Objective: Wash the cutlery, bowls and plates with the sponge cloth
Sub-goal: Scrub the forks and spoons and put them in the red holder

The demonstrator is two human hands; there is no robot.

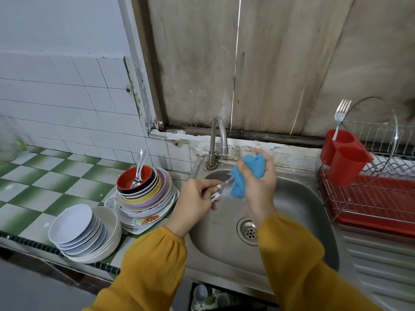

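Your left hand (197, 198) pinches a thin steel fork (221, 187) between thumb and curled fingers, over the left part of the sink (303, 198). The tines point down toward you and the handle goes up into the sponge cloth (247, 173). This cloth is blue, soft and crumpled. Your right hand (260, 187) grips it with the fingers curled round it, just below the bent metal tap (219, 135) at the back edge of the sink.

The sink is a rounded basin of dull stainless steel with a round drain (248, 231) in its bottom.

On the tiled counter (45, 176), with glossy green and white squares, a pile stands at the right edge beside the sink. Flat plates (148, 205), some with a flower print, carry nested bowls (143, 194) in lilac, yellow and black. The top bowl (132, 177) is red inside and holds shiny spoons (139, 169), which lean up toward the wall. At the front edge of the counter a second pile of small white dishes (76, 230) lies tilted in a bigger cream bowl (112, 232).

To the right of the sink a wire dish rack (370, 198) sits on a red tray (377, 223). At its left corner hangs a red plastic holder (343, 153) with two round cups. The back cup holds one fork (340, 117), tines up. A glass lid (390, 122) stands on its edge in the rack.
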